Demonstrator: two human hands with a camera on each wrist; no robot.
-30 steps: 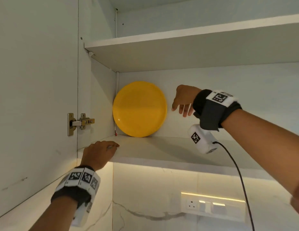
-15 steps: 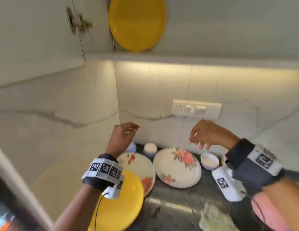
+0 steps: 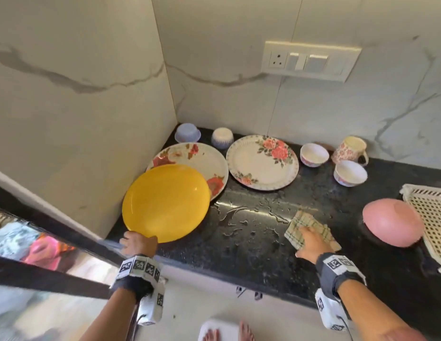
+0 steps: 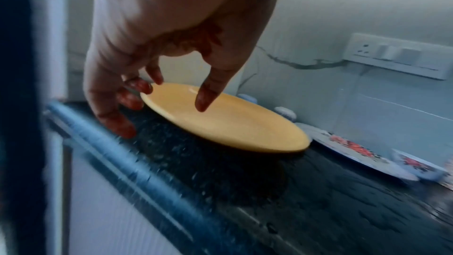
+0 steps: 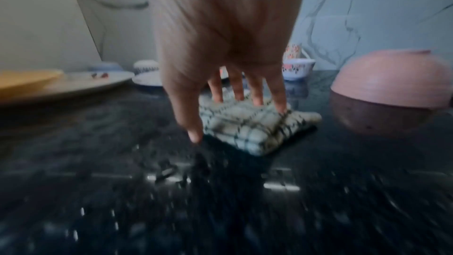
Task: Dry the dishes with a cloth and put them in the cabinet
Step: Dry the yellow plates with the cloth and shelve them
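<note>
A yellow plate [image 3: 166, 201] lies on the wet black counter [image 3: 251, 249] at the left, overlapping a floral plate [image 3: 189, 153]. My left hand [image 3: 138, 243] is at its near rim. In the left wrist view the fingers [image 4: 137, 88] touch the rim of the yellow plate [image 4: 228, 121] and the thumb hangs over it, not closed. My right hand [image 3: 310, 239] lies on a folded checked cloth [image 3: 305, 221]. In the right wrist view its straight fingers [image 5: 255, 92] press the cloth [image 5: 247, 129], with the thumb beside it on the counter.
A second floral plate [image 3: 262, 162], several small bowls, and a floral mug [image 3: 350, 148] stand along the back wall. An upturned pink bowl [image 3: 391, 222] and a white basket [image 3: 431, 212] are at the right. Water puddles [image 3: 241, 215] lie mid-counter. A wall closes the left side.
The view dropped from the cabinet shelf, where one yellow plate stands, to the counter. Both hands came down, the left to the second yellow plate, the right onto the cloth.
</note>
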